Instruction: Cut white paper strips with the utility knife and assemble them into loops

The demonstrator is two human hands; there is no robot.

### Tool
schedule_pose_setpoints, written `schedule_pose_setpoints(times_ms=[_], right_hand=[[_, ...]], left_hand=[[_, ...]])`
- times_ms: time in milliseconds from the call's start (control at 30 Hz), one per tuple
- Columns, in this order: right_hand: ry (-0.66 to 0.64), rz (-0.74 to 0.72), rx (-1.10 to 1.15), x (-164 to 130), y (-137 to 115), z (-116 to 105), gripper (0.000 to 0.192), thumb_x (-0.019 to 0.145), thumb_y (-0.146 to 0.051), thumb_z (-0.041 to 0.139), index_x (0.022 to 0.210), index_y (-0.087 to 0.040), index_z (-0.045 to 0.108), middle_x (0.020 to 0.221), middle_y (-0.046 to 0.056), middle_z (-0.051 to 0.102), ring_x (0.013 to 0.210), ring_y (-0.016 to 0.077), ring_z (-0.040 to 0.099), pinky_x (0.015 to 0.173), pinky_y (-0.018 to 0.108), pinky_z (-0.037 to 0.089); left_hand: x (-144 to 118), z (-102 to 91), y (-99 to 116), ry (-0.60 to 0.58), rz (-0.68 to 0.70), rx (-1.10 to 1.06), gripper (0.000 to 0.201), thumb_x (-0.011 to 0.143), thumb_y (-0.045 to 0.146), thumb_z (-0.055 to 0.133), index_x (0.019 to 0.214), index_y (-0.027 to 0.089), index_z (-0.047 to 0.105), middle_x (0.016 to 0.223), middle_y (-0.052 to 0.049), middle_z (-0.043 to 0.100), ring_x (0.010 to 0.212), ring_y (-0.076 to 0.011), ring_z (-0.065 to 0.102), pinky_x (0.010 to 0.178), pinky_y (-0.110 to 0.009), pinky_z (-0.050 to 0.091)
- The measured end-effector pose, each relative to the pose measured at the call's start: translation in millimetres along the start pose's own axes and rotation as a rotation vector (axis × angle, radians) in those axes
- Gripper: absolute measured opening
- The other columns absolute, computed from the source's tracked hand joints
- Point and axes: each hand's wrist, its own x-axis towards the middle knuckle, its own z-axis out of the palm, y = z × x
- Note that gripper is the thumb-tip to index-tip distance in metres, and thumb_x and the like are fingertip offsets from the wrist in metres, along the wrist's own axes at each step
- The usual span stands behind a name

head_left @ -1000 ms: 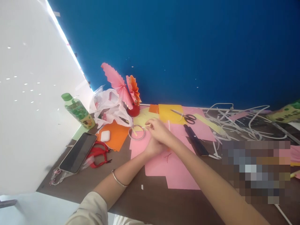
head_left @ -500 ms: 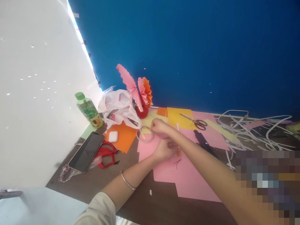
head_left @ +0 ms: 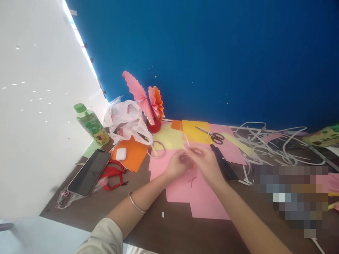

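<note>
My right hand (head_left: pixel 202 162) is closed, its fingertips pinching a short thin white strip (head_left: pixel 186 139) that points up and away. It is slightly blurred by motion. Just left of it, my left hand (head_left: pixel 178 164) has its fingers curled; a tiny orange bit (head_left: pixel 193 165) shows by the fingertips, and what it grips is mostly hidden. Both hands are over pink paper sheets (head_left: pixel 180 192). A small dark red thread-like piece (head_left: pixel 192 181) lies on the pink paper below them. Beyond my left hand lies a ring-shaped band (head_left: pixel 164 151), with pale yellow paper (head_left: pixel 169 135) behind.
Scissors (head_left: pixel 218 138) lie on yellow paper (head_left: pixel 189 128), near a black tool (head_left: pixel 225 164). White cables (head_left: pixel 267 137) tangle at right. On the left are a phone (head_left: pixel 89 173), green-capped bottle (head_left: pixel 91 123), white case (head_left: pixel 121 154), plastic bag (head_left: pixel 127 118) and folded paper fans (head_left: pixel 140 95).
My right hand has moved back from beside the ring to meet my left hand, and the white strip has shifted with its fingertips. The view has turned slightly right.
</note>
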Motion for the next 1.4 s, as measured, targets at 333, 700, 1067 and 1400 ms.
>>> schedule_pose_setpoints(times_ms=[333,700,1067,1400], right_hand=[[0.219,0.343,0.508,-38.5,51.7,-6.7,0.028,0.057,-0.037,0.076,0.067,-0.014,0.063,0.048,-0.01,0.024,0.042,0.0031,0.02,0.039,0.022,0.014],[0.22,0.35,0.507,-35.3,61.1,-3.8,0.029,0.057,-0.039,0.075,0.067,-0.015,0.062,0.041,-0.012,0.023,0.038,0.0036,0.021,0.038,0.022,0.02],[0.258,0.398,0.559,-33.9,58.7,-2.6,0.026,0.057,-0.033,0.076,0.07,-0.013,0.065,0.04,-0.012,0.025,0.038,0.003,0.02,0.037,0.021,0.021],[0.287,0.344,0.472,-36.6,60.8,-2.4,0.027,0.062,-0.037,0.071,0.073,-0.013,0.067,0.043,-0.01,0.027,0.04,0.0041,0.023,0.038,0.021,0.021]], left_hand=[[-3.0,1.2,-5.6,0.096,0.1,-0.007,0.046,0.07,0.017,0.067,0.115,0.022,0.056,0.132,-0.009,0.04,0.104,-0.0222,0.058,0.093,-0.039,0.047],[-7.4,6.3,-0.2,0.088,0.104,-0.026,0.044,0.07,0.019,0.068,0.113,0.022,0.056,0.132,-0.009,0.038,0.101,-0.0207,0.06,0.093,-0.038,0.046],[-8.7,6.9,1.2,0.086,0.107,-0.034,0.045,0.07,0.017,0.067,0.113,0.023,0.056,0.133,-0.009,0.038,0.098,-0.0196,0.06,0.091,-0.038,0.048],[-9.9,6.8,3.7,0.148,0.085,-0.036,0.041,0.071,0.022,0.069,0.11,0.021,0.058,0.134,-0.01,0.039,0.099,-0.0225,0.061,0.086,-0.036,0.051]])
